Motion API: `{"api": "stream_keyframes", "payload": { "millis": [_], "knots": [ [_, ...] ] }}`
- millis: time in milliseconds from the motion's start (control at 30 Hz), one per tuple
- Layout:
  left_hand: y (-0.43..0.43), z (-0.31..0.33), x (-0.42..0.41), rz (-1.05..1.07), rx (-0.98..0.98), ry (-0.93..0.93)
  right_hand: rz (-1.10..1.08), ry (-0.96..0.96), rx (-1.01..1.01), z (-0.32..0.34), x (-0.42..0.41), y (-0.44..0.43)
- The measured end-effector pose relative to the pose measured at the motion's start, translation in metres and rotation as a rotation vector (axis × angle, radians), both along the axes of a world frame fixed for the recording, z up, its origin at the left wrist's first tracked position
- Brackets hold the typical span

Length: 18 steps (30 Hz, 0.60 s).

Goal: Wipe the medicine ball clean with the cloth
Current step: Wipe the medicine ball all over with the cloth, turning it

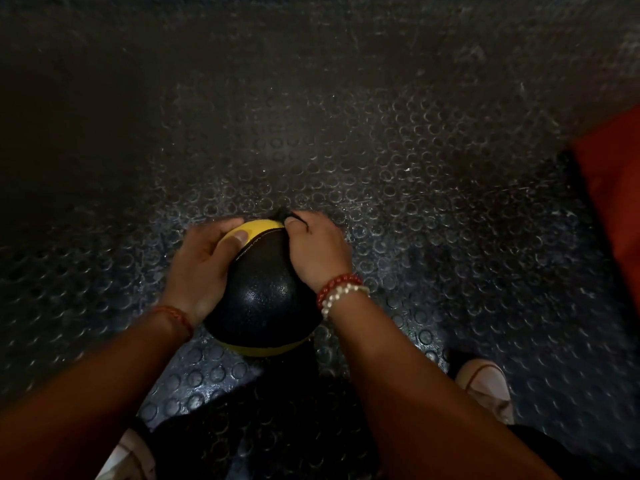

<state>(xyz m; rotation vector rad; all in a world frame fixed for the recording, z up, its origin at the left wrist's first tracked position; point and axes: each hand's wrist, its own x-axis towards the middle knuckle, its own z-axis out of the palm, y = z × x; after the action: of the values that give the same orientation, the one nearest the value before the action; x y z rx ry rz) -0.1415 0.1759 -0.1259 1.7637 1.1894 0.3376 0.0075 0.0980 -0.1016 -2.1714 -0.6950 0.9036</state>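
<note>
pinching the cloth [281, 215] atop the medicine ball [259, 299], right hand [318, 252] leads; left hand [201, 268] clasps its left side, mid-frame.

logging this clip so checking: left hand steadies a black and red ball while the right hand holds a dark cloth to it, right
Not quite. The head view shows the ball is black and yellow, not black and red. The rest stands: the left hand steadies it while the right hand holds a dark cloth to it.
</note>
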Motion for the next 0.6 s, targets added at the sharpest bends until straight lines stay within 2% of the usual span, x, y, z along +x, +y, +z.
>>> {"api": "stream_keyframes", "payload": {
  "millis": [133,267,400,500,600],
  "knots": [
    [-0.005,0.003,0.003,-0.001,-0.008,-0.012,-0.194,0.299,-0.065,-0.018,0.016,-0.001],
    [-0.008,0.004,0.012,-0.023,0.014,-0.004,-0.323,0.325,-0.078,-0.026,0.013,-0.016],
    [-0.008,0.007,0.015,-0.047,0.053,0.023,-0.347,0.116,-0.056,-0.007,-0.014,-0.032],
    [-0.010,0.008,0.010,-0.077,0.074,0.025,-0.135,-0.128,0.012,0.013,-0.025,-0.028],
    [-0.015,0.008,0.007,-0.117,0.098,0.012,0.070,-0.181,0.025,0.013,-0.015,-0.015]
  ]
}}
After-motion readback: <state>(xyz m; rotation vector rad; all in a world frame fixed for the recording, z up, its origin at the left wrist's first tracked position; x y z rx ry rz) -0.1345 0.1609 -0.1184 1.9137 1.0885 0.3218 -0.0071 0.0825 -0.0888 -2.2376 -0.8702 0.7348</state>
